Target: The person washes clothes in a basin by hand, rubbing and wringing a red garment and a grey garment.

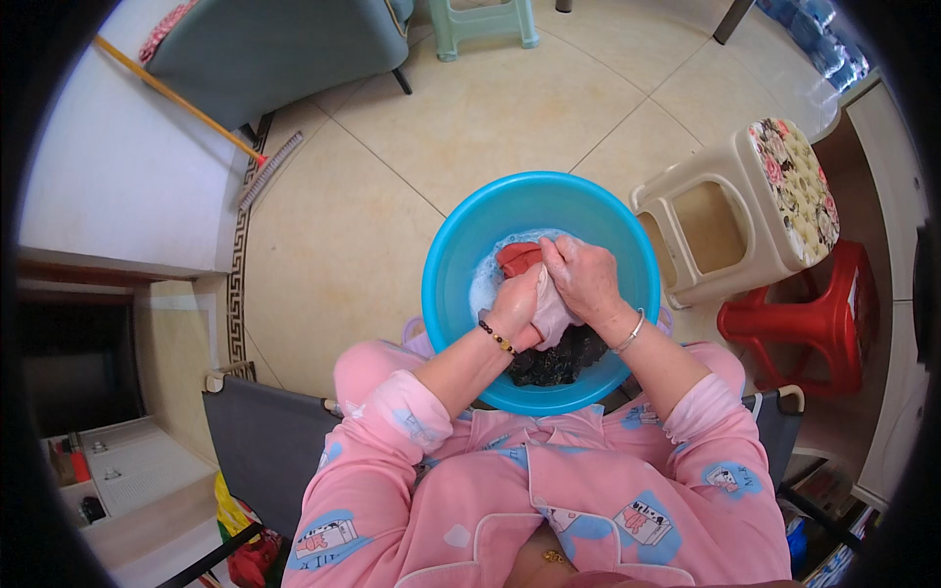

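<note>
A blue plastic basin (450,220) stands between my knees, with soapy water (481,287) inside. My left hand (516,303), a beaded bracelet at its wrist, grips a wet pale pink cloth (553,314) over the basin. Against it, my right hand (586,273) clasps the same cloth, its fingers curled and wet with suds; a silver bangle circles that wrist. Just beyond my hands a red cloth (517,257) shows, partly covered by them. Dark fabric (553,365) lies in the near part of the basin, under my wrists.
At the right stand a cream plastic stool (687,220) with a floral top and a red stool (801,323), beside a cabinet (889,220). A broom (272,169) leans at the left wall near a grey-green armchair (287,62). A pale green stool (485,26) is farther off.
</note>
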### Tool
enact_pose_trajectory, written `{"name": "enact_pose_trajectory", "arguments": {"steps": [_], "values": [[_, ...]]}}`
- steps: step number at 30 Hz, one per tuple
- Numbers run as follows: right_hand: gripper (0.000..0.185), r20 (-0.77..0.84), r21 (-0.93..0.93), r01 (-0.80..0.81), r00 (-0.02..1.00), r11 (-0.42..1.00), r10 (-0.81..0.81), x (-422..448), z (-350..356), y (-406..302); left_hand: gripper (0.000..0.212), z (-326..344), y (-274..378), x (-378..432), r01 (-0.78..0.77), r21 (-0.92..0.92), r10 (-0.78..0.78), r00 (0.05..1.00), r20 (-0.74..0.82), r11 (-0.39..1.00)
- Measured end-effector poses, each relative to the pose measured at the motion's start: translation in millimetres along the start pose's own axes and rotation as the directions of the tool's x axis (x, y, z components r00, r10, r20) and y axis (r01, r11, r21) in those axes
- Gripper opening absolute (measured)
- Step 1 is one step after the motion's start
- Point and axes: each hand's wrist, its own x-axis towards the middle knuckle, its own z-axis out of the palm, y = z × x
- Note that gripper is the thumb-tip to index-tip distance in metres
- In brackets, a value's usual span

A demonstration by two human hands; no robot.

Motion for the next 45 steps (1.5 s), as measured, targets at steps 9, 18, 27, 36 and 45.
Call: {"name": "enact_pose_trajectory", "arguments": {"steps": [9,18,27,36,45], "values": [[0.022,-0.002,0.342,0.064,0.998,0.937,-0.068,-15.7,-16.6,-25.0,0.031,-0.4,12.1,-0.6,-0.064,-0.028,0.060,0.990,-0.126,0.998],[0.021,-0.109,-0.035,0.150,0.982,0.988,-0.153,-7.2,3.7,-9.8,0.021,2.5,-5.0,-5.7,-0.052,0.037,0.057,0.987,-0.152,0.998],[0.030,-0.039,-0.134,0.047,0.998,0.990,-0.053,0.6,0.3,5.2,0.025,5.7,-9.0,2.3,-0.092,0.016,0.093,0.990,-0.104,0.996],[0.022,-0.082,0.057,0.372,0.926,0.926,-0.367,-25.5,-1.0,-31.3,0.023,-13.2,-0.1,6.5,-0.054,-0.024,0.049,0.986,-0.161,0.998],[0.021,-0.110,0.007,0.385,0.918,0.923,-0.382,-22.9,-3.6,-44.4,0.025,-14.2,-1.6,1.8,-0.063,-0.064,0.058,0.995,-0.077,0.996]]}}
